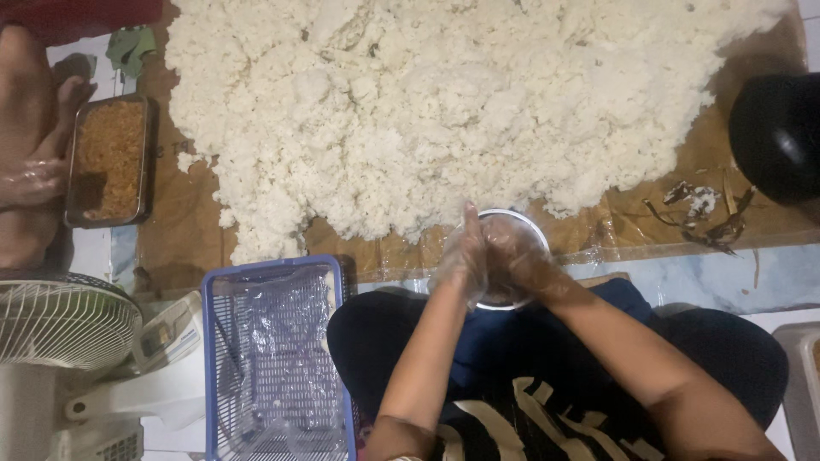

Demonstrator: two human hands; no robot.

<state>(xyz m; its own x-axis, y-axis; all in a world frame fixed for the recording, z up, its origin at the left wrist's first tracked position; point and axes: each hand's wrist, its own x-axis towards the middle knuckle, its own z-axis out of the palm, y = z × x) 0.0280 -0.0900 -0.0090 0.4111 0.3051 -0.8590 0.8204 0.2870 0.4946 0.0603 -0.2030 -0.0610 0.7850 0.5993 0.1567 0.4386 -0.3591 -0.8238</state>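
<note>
Head view, gloved left hand (462, 256), right hand (512, 256) pressed together, apparently over bowl (536, 225)

Both hands, left hand (461, 260) and right hand (512, 256), wear thin clear plastic gloves; forearms bare; dark garment with cream stripes.

— What's off to the left there?

— A metal tray (109, 160) of browned, fried-looking bits, and another person's gloved hand (30, 181) just beside it.

— And closer in?

— A white fan (60, 320), then a blue basket (275, 358) lined with clear plastic.

— Far right?

— A black bowl (776, 137), with dried leaf scraps (707, 215) on the brown paper (171, 222) near it.
</note>
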